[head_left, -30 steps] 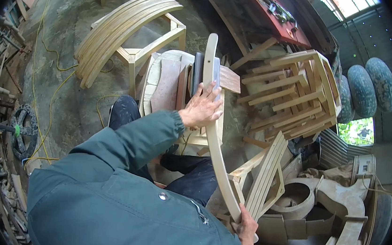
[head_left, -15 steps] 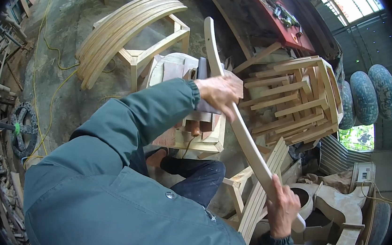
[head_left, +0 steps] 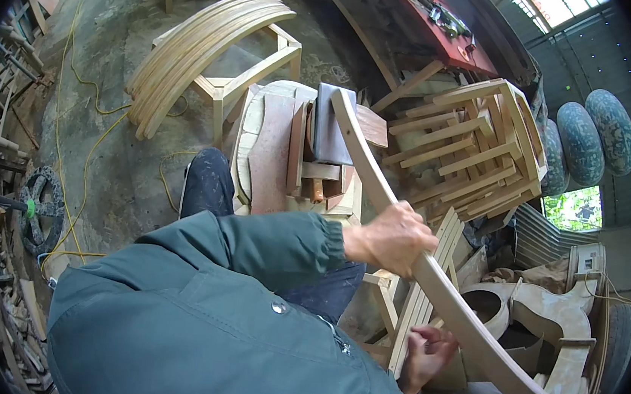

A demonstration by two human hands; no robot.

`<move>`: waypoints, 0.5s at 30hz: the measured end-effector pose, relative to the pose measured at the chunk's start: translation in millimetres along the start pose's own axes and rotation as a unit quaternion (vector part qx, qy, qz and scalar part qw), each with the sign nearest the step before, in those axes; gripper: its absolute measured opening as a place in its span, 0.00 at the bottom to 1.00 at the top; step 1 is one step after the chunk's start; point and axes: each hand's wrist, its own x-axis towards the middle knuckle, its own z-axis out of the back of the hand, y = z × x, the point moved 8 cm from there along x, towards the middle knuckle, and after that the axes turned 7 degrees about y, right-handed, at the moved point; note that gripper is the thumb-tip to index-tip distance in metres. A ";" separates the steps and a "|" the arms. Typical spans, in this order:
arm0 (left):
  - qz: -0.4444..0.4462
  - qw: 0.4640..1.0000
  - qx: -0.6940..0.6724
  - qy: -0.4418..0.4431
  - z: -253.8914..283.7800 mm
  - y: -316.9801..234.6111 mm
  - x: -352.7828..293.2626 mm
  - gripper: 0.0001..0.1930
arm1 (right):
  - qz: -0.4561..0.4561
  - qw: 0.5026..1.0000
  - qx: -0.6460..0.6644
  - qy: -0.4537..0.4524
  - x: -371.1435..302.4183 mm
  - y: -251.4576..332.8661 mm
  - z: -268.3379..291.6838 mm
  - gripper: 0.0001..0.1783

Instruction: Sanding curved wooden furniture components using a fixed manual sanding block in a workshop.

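Observation:
A long, curved wooden slat [head_left: 464,314] runs from the middle of the head view to the lower right. My left hand [head_left: 395,239] is wrapped around it, above its midpoint. The slat's far end overlaps a grey, flat-faced block [head_left: 329,134] set among wooden pieces on a low stand [head_left: 266,162]; whether they touch I cannot tell. Below the slat, my right hand [head_left: 428,354] is off the wood, its fingers loosely bent and apart. A small hole shows near the slat's near end.
Curved slats [head_left: 200,53] lie stacked on a wooden frame at the far left. More frames [head_left: 480,148] are piled to the right, and straight strips [head_left: 429,284] lie beneath the slat. A red bench [head_left: 453,28] stands behind. Yellow cord [head_left: 87,167] crosses the floor.
The slat has slid toward the lower right, and my left hand has moved that way with it. My right hand has let go of the slat. A knee now shows beside the stand.

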 end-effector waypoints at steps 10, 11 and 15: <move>-0.020 0.988 0.031 -0.151 37.3 14.7 11.4 0.15 | -0.018 0.996 0.053 0.075 103.9 64.6 -4.6 0.32; -0.003 0.990 0.059 -0.128 35.2 36.1 12.1 0.12 | -0.016 0.996 0.049 0.075 108.0 58.0 -6.8 0.32; 0.025 0.985 0.128 -0.113 41.8 89.6 16.5 0.07 | 0.058 0.984 0.075 0.152 125.9 49.3 -54.6 0.32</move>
